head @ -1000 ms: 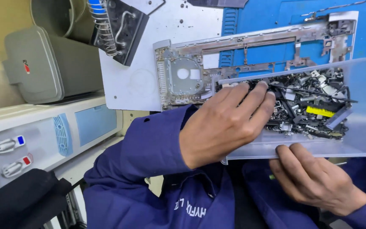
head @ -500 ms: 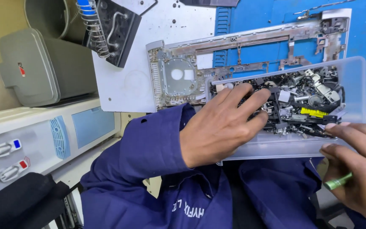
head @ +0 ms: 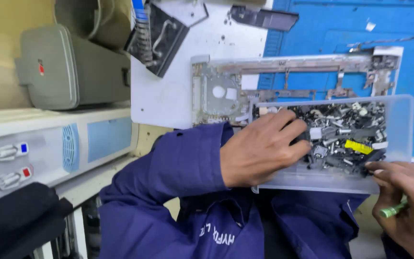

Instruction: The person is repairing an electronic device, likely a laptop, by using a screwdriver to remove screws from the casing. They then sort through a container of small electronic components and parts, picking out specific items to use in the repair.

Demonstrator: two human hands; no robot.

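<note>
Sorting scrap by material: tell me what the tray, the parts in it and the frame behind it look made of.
Tray: frosted translucent plastic; the blue shows faintly through.
Parts: mostly metal, grey and black with glints; one yellow piece, material unclear.
Frame: dull grey metal, probably; thin stamped-looking strips.

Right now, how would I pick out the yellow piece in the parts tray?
Find the clear plastic tray lying over the blue mat, with the left hand digging in it. Among the grey and black metal bits, right of those fingers, lies the yellow piece: a flat strip, the only bright colour in the heap.

White bench: blue mat, metal frame, clear tray.
</note>
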